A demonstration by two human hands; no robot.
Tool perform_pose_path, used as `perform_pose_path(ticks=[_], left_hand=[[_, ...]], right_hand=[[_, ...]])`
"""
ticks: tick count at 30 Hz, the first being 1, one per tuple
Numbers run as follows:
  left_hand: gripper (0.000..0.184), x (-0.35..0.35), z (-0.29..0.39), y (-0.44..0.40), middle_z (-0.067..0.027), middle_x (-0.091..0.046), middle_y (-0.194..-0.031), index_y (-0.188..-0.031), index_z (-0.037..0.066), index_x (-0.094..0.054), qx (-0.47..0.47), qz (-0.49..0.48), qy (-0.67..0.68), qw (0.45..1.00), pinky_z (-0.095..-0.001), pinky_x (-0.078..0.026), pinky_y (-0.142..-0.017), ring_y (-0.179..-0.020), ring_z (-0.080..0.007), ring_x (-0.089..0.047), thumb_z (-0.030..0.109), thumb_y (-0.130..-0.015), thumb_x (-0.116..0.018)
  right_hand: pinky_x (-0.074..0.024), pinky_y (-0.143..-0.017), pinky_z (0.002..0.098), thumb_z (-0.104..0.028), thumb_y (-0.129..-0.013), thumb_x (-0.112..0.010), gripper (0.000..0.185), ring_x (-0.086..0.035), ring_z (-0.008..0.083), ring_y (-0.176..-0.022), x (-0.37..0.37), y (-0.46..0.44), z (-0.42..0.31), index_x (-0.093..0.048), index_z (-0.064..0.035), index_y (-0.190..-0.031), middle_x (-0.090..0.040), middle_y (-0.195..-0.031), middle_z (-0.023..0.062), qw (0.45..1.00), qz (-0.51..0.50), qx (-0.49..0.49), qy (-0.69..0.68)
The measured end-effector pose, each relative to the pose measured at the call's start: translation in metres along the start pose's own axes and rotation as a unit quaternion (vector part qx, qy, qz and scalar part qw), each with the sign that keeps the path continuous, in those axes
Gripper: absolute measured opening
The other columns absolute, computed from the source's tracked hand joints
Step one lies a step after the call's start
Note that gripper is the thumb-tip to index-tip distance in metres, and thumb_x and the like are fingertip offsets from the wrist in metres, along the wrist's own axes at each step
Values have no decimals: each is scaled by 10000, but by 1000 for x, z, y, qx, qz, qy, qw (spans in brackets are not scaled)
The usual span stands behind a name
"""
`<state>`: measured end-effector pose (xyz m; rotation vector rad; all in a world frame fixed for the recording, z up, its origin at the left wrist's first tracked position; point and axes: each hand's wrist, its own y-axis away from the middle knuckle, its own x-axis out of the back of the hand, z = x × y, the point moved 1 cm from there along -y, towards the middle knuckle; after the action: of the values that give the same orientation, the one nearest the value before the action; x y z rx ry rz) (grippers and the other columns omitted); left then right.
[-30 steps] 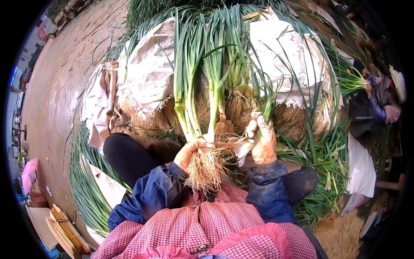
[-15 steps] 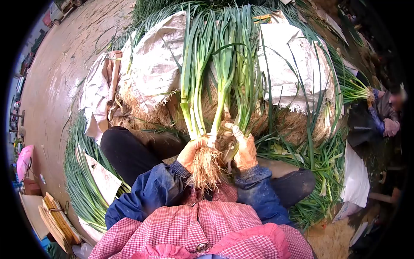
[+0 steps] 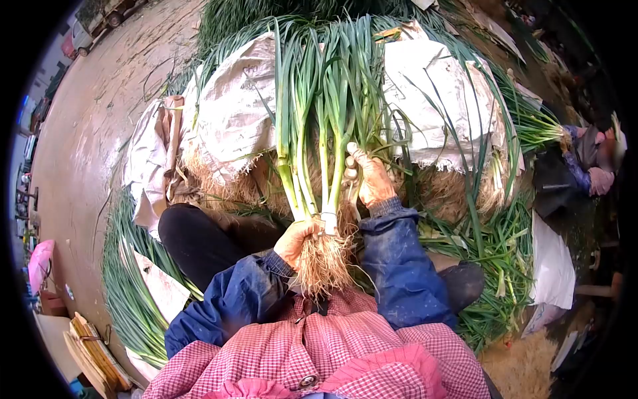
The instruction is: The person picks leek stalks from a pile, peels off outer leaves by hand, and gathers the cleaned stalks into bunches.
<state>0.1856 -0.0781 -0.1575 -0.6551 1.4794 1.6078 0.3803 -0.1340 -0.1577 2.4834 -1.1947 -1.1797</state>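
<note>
White sacking (image 3: 229, 110) flanks leeks (image 3: 323, 149); left hand (image 3: 294, 242) clasps their bases, right hand (image 3: 374, 180) (hold unclear) curls against them, higher up.

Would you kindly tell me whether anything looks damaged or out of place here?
The white cloth right of the held stalks has a ragged, fraying lower edge, so it looks worn. Green leaves lie jumbled beside the right knee, unlike the aligned stalks in the left hand. Nothing looks spilled nearby.
</note>
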Motion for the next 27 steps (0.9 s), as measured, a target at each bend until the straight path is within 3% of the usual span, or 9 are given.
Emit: perform_pose_path(ticks=[3,7,11,16,19,20,22,26,27], left_hand=[[239,11,-4,-1,-156,-597,-853,-1003,-74,-505,-58,17,2,998,-391,-555,-703,-759,-255,-627,3,-776,-499],[231,6,-17,-3,-165,-582,-829,-1004,-86,-491,-92,54,18,994,-369,-570,-642,-705,-249,-624,-20,-783,-502],[176,-6,-17,-25,-156,-555,-792,-957,-66,-487,-91,85,75,989,-381,-548,-590,-641,-248,-587,18,-802,-482],[198,-5,-6,-39,-175,-555,-820,-977,-65,-470,-75,80,53,993,-411,-560,-681,-720,-268,-607,-23,-783,-471],[210,11,-9,-47,-187,-575,-835,-993,-66,-472,-73,67,35,994,-394,-563,-660,-703,-268,-616,-14,-793,-503],[203,7,-10,-46,-186,-583,-834,-988,-71,-480,-89,77,17,993,-386,-563,-655,-698,-264,-620,-7,-799,-515],[94,-3,-11,-43,-138,-567,-745,-884,-66,-506,-107,107,15,988,-357,-568,-579,-632,-223,-608,-56,-795,-533],[120,-8,-19,-35,-145,-594,-792,-904,-80,-536,-103,108,-74,986,-330,-556,-599,-663,-215,-616,7,-822,-537],[99,-28,-20,-23,-124,-575,-759,-880,-72,-536,-117,156,-95,976,-319,-546,-588,-645,-202,-597,0,-813,-541]], right_hand=[[-558,-509,412,-121,-862,-586,121,-462,117,-494,3,-31,16,-583,-2,-879,-486,-634,3,999,20,27,34],[-529,-504,326,-96,-862,-561,148,-484,118,-522,35,17,22,-565,4,-972,-516,-681,20,995,18,86,50],[-437,-475,238,-91,-843,-589,179,-494,111,-546,29,126,-3,-550,5,-989,-534,-701,35,999,-2,-4,53],[-428,-505,212,-74,-824,-616,207,-519,105,-575,176,240,-106,-551,10,-1002,-557,-729,57,962,176,173,118],[-493,-695,279,-75,-781,-655,391,-596,200,-786,230,283,-157,-513,58,-1120,-604,-969,144,741,392,93,537],[-475,-772,281,-82,-784,-645,434,-583,199,-879,225,279,-159,-489,55,-1165,-575,-1062,159,690,408,151,578],[-464,-697,255,-177,-819,-614,491,-583,172,-835,176,235,-142,-435,33,-1224,-582,-1052,135,750,316,226,535],[-442,-547,204,-367,-888,-551,620,-583,119,-748,45,88,-58,-328,-10,-1343,-596,-1030,87,897,12,129,424],[-456,-569,227,-250,-882,-577,469,-585,130,-746,37,41,-34,-441,0,-1254,-610,-980,73,904,1,165,395]])
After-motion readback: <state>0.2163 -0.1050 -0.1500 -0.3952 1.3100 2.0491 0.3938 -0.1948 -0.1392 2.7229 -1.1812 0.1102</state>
